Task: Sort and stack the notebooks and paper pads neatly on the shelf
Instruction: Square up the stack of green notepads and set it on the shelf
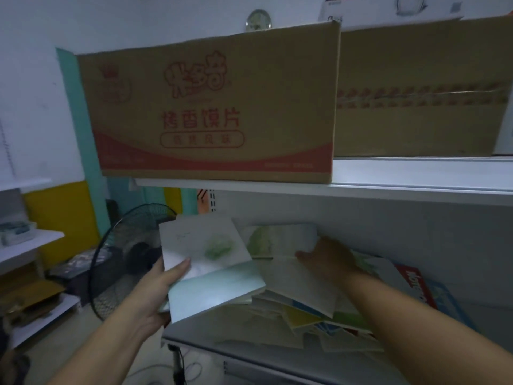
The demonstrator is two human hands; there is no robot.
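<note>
Pale green-printed notebooks [205, 245] pinched in left hand [155, 293], frame centre; right hand [330, 259] flat on messy pile [299, 309] (covers blurred).

Pale green notebooks [211, 262] held tilted, loose pads [305, 309] (overlapping, askew) on white shelf [249, 354]

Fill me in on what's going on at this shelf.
A person is sorting notebooks. The left hand grips a small stack of pale green-and-white notebooks at the left end of the white metal shelf. The right hand reaches into the untidy pile of loose notebooks and pads lying there; whether it grips one is unclear. Most of the pile is not yet stacked.
</note>
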